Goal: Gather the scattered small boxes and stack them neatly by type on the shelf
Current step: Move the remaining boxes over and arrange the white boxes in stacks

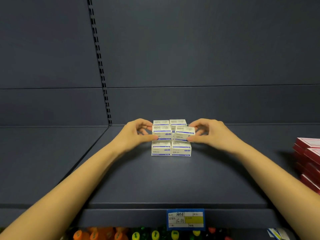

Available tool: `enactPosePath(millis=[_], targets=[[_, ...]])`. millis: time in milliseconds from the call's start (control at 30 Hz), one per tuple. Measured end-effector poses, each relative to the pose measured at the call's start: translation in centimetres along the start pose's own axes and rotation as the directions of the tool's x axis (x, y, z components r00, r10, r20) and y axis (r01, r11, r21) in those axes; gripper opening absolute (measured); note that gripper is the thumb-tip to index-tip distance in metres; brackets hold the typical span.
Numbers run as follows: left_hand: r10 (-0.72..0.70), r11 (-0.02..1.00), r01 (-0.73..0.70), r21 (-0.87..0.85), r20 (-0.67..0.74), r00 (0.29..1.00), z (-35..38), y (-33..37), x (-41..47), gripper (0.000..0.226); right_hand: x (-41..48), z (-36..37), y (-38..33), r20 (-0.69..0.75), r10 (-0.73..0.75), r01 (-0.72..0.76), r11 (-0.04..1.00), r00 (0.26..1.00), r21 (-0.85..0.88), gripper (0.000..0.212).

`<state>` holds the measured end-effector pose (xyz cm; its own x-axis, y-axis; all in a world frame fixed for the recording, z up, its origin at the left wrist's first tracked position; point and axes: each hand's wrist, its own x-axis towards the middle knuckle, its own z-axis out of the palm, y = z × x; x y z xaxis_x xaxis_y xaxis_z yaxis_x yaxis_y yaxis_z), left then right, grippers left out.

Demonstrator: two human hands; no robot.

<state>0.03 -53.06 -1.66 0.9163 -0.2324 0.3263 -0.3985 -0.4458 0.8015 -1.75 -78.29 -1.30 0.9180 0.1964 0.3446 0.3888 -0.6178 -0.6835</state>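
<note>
Reaching forward with both bare arms over a dark shelf [173,179] to a small block of white boxes with blue stripes, set near the back wall, about midway across. Gripping the upper left box [161,133] with the left hand [136,134]: thumb on the lower front edge, fingers curled over the top toward the far side. Sits square on the lower left box [161,150], edges in line. Pinching the upper right box [185,134] with the right hand [211,134]: thumb at the lower right corner, fingers bent behind. Tilted and turned a little out of line above the lower right box [181,150]; cannot tell whether touching it. Lower pair side by side on the shelf, touching. Behind, the tops of two back boxes [178,122] of the same kind. At the far right edge, a stack of red boxes [308,153], well apart from the white block. On the shelf's front rail, a blue price label [186,219] with handwriting. Below the rail, orange and yellow-topped goods [97,234], partly cut off. Left of the block, a slotted upright [100,63] in the back wall
</note>
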Motion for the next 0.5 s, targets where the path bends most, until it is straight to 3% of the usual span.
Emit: enactPosePath(millis=[200,500], targets=[[-0.051,0.998,0.05,-0.047,-0.006,0.999,0.8,-1.6,0.8,0.035,1.4,1.2,1.7,-0.035,0.082,-0.077,0.99,0.996,0.115,0.046],[-0.047,0.997,0.041,-0.072,-0.075,0.996,1.4,-2.1,1.0,0.038,1.5,2.2,1.9,-0.115,0.089,-0.072,0.987,0.989,0.145,0.04]])
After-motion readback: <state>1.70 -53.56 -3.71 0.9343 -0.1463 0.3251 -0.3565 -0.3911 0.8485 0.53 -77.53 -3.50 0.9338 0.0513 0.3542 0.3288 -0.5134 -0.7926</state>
